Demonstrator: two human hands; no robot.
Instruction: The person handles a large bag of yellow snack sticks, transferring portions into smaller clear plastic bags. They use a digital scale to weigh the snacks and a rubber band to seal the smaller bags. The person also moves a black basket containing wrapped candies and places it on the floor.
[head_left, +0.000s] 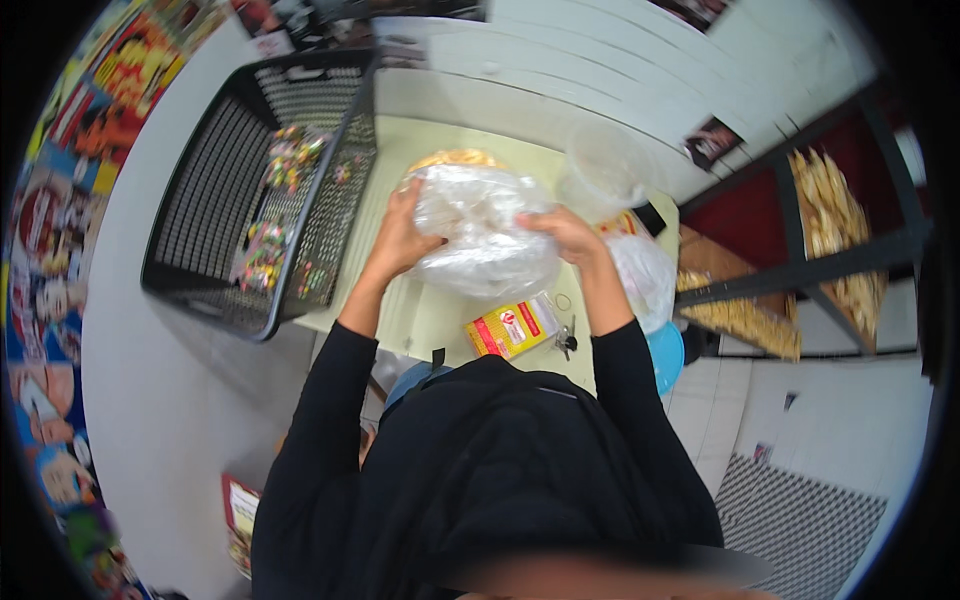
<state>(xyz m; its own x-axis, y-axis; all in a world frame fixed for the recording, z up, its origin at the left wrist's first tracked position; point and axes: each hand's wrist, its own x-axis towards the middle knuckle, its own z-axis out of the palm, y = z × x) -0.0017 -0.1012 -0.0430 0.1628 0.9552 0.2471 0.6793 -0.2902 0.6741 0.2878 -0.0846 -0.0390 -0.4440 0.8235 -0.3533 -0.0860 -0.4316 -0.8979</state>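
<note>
A large crinkled clear plastic bag (480, 232) lies before me over the pale yellow table (450, 330). My left hand (405, 232) grips its left side, thumb on top. At the right side, my right hand (566, 232) holds the film between thumb and fingers. Blur and glare hide what the bag contains. Something golden yellow (457, 158) shows at its far edge. Nearer my body lies a yellow and red printed packet (511, 327) with a clear end. A key (570, 341) and a rubber band (562, 302) rest to its right.
A black plastic basket (206, 187) with several bags of colourful sweets (264, 255) stands at the left. On the right are a clear tub (606, 165), a white plastic bag (641, 277) and a blue lid (665, 356). A dark-framed rack (795, 274) holds packed yellowish goods (840, 240).
</note>
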